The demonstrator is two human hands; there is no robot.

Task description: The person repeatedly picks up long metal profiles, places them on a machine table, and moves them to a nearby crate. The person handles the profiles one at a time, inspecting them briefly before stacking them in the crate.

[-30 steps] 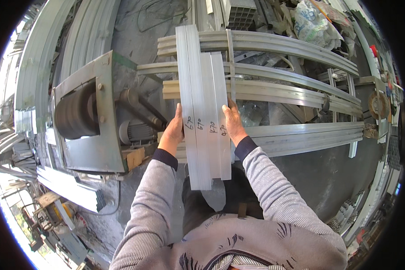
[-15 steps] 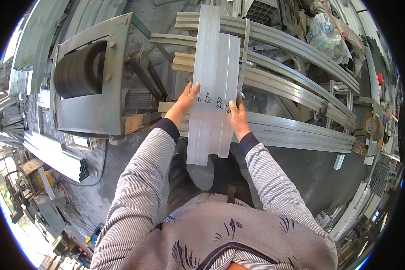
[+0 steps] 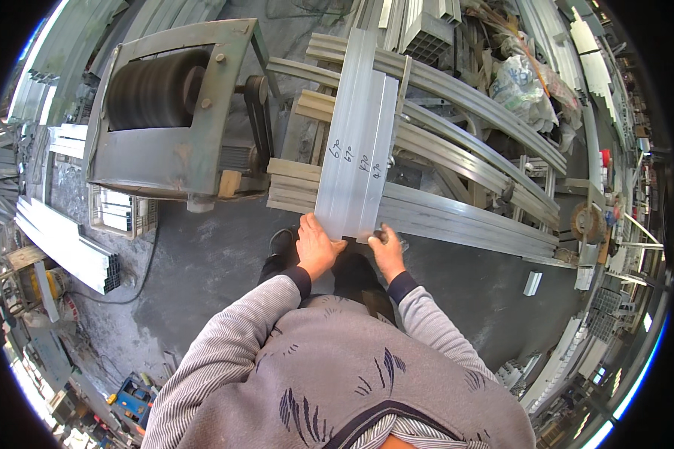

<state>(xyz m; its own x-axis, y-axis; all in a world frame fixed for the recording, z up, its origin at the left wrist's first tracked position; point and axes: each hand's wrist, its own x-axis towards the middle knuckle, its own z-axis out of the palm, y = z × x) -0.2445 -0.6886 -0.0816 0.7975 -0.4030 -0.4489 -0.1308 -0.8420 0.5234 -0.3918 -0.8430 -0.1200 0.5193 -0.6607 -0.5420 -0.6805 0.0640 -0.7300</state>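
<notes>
Several flat silvery metal bars [image 3: 344, 127] lie side by side as a bundle, pointing away from me, with handwritten black marks across their middle. They rest crosswise on longer metal lengths. The left-hand bars reach farther away than the right-hand ones. My left hand [image 3: 318, 245] is closed on the near left corner of the bundle, its thumb across the near end. At the near right corner my right hand [image 3: 387, 253] has its fingers curled against the bar end. The undersides of the bars and the fingertips beneath them are hidden.
On the left stands a green-grey machine [image 3: 153, 161] with a dark, blurred roller [image 3: 157, 90] and a belt drive [image 3: 258, 112]. Long metal profiles [image 3: 464, 217] stretch to the right under the bundle. Plastic bags [image 3: 524, 93] lie at far right. A wire crate [image 3: 120, 213] sits below the machine.
Both hands have slid from the middle of the bundle to its near end. The bars' near ends are now closer to even, and the view has shifted slightly.
</notes>
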